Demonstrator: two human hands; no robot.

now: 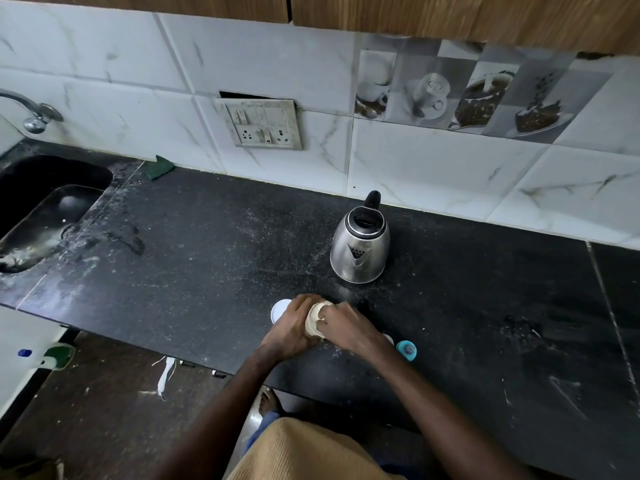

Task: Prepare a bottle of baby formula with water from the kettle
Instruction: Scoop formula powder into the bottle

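Note:
A cream-coloured formula container (314, 322) stands near the front edge of the black counter (194, 258). My left hand (294, 323) wraps around its left side. My right hand (343, 325) covers its top and right side, fingers closed on it. A white round lid (278, 308) lies on the counter just left of my left hand. A small bottle with a blue cap (407, 350) stands to the right of my right wrist. The steel kettle (360, 244) with a black handle sits behind the hands, lid open, spout facing me.
A dark sink (45, 209) with a tap (34, 112) is at the far left. A green scrub pad (159, 167) lies by the wall. A switch and socket plate (263, 124) is on the tiled wall. Counter surface extends to the right of the kettle.

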